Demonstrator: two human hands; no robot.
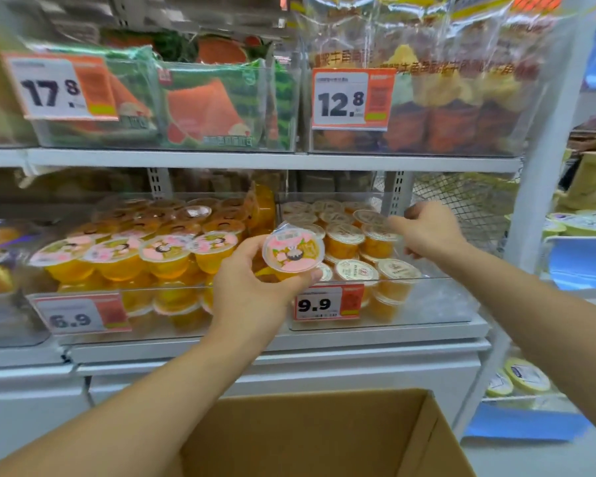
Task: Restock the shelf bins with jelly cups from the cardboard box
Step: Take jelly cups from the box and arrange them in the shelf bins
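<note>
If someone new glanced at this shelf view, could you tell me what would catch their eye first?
Probably the pink-lidded jelly cup that the left hand holds up at centre, in front of the lower shelf bins. Next, the right hand reaching into the right bin, touching a beige-lidded cup there. Bold price tags stand out too, such as the 9.9 tag on that bin, and the open cardboard box sits below.

The jelly cup point(294, 253) has a pink flowered lid over orange jelly. The right-hand bin's cups point(344, 237) have cream lids. The price tags point(328, 302) are orange and white, and the box point(324, 438) is brown.
</note>
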